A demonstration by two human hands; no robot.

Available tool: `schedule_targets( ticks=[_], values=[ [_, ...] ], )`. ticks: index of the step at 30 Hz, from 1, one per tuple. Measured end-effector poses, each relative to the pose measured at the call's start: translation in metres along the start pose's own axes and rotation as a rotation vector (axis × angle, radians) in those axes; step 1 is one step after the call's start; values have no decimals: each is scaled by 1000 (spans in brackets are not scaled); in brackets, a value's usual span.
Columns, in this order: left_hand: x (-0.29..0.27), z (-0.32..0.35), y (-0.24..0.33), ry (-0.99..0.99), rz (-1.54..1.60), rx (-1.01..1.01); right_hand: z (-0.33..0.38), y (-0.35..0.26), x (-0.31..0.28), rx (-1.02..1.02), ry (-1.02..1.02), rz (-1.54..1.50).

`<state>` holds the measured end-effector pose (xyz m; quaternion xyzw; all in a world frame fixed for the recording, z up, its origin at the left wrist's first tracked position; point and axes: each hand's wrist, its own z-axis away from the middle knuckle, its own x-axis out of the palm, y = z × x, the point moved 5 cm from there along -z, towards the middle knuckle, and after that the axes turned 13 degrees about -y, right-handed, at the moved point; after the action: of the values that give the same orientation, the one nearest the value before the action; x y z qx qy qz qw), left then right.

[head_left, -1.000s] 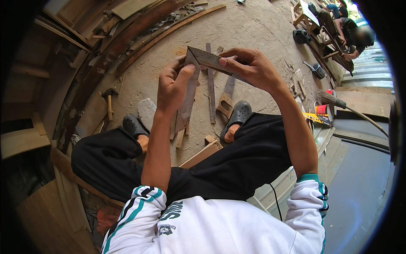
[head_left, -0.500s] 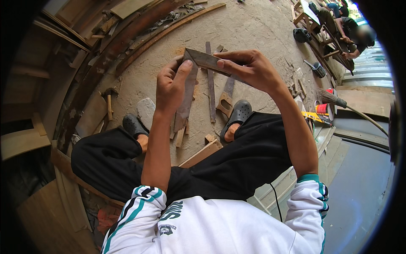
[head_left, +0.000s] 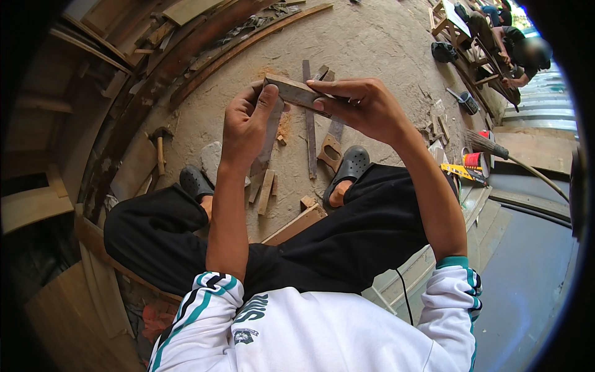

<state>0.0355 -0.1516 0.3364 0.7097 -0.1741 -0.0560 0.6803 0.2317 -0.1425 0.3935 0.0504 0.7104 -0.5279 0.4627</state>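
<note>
Two worn wooden strips meet at a slanted corner in front of me. My left hand pinches that corner, its thumb pressed on the near face. One strip runs right from there, and my right hand grips its far end between thumb and fingers. The other strip points down toward me, partly hidden by my left hand. On the floor beneath lie a long dark strip and a handsaw with a wooden handle. Small wood offcuts rest between my feet.
A hammer lies at the left, near stacked boards and a long beam. On the right are a broom, a red can, a yellow-black tool and a dark cup. A person works at far right.
Both hands have turned the joined strips, so the right-hand strip now shows its top edge. The downward strip has tipped away and looks shorter. My left hand has shifted slightly left and down.
</note>
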Motion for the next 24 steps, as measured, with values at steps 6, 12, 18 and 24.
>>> schedule_targets(
  ticks=[6,12,18,24],
  values=[
    [-3,0,-8,-19,25,26,-2,2,10,-112,10,112],
    [-5,2,-26,-29,303,6,-7,23,9,276,-242,-613],
    [17,-3,-50,-295,1230,89,-12,30,80,390,-519,-762],
    [8,-6,-42,-152,1189,107,-12,22,102,315,-417,-711]
  ],
)
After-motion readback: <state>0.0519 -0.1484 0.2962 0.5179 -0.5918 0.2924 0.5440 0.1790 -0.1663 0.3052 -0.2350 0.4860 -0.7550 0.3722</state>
